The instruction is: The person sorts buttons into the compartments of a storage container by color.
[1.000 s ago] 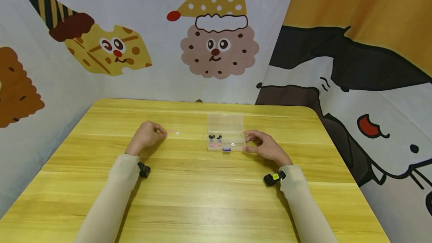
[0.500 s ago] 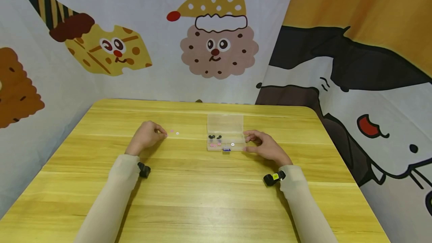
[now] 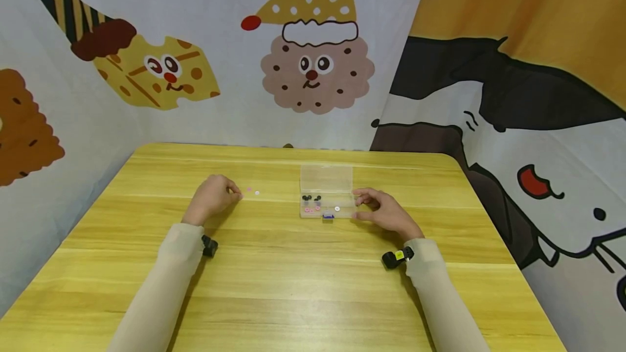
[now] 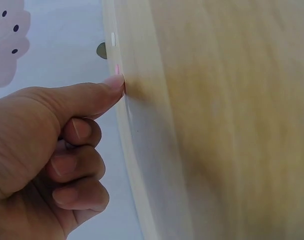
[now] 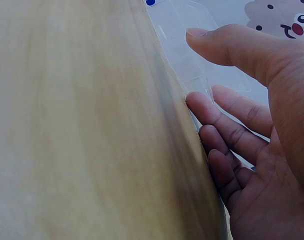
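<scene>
In the head view my left hand (image 3: pixel 213 198) rests low on the table, thumb and index fingertip together at a tiny flat button (image 4: pixel 124 91), mostly hidden by the fingertips. My other left fingers are curled in. Just beyond lie a pink button (image 3: pixel 249 189) and a white button (image 3: pixel 257 193). My right hand (image 3: pixel 385 211) rests against the right side of a clear plastic box (image 3: pixel 344 200), thumb by its front corner and fingers spread along the side. The box's lid (image 3: pixel 326 178) is tipped back. Inside are black pieces (image 3: pixel 306 198), pink ones (image 3: pixel 317 208) and a white one (image 3: pixel 337 208).
A blue latch (image 3: pixel 328 217) is on the box's front. The wooden table (image 3: pixel 293 287) runs back to a cloth (image 3: pixel 215 124) printed with cartoon figures. Each wrist bears a small black camera, such as the one (image 3: pixel 391 259) on the right.
</scene>
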The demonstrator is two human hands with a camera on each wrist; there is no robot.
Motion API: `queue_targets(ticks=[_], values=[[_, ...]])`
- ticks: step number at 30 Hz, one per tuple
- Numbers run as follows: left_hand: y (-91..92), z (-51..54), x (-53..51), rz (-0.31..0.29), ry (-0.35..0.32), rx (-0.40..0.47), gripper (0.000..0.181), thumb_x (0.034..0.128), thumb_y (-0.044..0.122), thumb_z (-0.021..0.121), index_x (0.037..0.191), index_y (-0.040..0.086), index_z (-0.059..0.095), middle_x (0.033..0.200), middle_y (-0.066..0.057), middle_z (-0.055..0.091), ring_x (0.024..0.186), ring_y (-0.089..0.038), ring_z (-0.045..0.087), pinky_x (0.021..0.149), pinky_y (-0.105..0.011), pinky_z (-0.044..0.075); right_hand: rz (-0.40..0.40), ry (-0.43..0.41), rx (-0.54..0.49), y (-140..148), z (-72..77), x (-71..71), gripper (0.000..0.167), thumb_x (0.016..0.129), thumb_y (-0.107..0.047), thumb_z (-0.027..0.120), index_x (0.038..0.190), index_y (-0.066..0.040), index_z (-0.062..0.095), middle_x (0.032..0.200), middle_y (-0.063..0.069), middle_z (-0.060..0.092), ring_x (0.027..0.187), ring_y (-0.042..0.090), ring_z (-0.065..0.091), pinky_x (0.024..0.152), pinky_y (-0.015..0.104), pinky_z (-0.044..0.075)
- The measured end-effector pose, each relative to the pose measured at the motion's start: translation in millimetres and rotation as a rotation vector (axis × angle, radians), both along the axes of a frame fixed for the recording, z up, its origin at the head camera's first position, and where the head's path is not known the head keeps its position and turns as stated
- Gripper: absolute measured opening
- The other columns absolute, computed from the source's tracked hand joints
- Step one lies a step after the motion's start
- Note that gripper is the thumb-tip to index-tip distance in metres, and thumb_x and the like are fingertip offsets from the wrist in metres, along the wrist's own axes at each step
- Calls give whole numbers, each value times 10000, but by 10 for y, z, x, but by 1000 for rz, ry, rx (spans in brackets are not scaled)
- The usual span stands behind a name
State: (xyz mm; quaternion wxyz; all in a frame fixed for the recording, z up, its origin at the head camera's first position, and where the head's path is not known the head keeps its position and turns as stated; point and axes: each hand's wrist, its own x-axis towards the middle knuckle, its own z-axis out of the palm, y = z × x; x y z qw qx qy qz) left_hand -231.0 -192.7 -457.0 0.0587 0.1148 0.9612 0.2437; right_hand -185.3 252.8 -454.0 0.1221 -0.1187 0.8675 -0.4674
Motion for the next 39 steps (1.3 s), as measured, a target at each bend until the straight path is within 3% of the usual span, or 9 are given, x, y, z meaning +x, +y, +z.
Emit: queue_targets(ticks=[18,32,39], values=[[-22,-3,14,-33,28,2,165,986,202,702,1000,85,817,979,-100,767,675,-168,576,664,-355,493,7,-1,3,6,-22,-7,627,898,-171,812,1457,-59,552,1242,202,648,1132,377,614,964,446,453],[-26,-42,31,-8,-26,115,174,976,241,723,999,96,816,798,-58,718,547,-155,405,591,-324,409,-1,2,10,18,-35,-19,616,894,-182,816,1447,-76,566,1241,190,652,1104,346,615,962,426,456],[13,-32,56,-12,-30,147,179,983,241,713,1013,96,813,743,-48,668,554,-153,391,567,-312,388,5,-2,4,15,-23,-15,623,897,-181,814,1454,-71,558,1245,191,650,1122,357,613,970,434,455]])
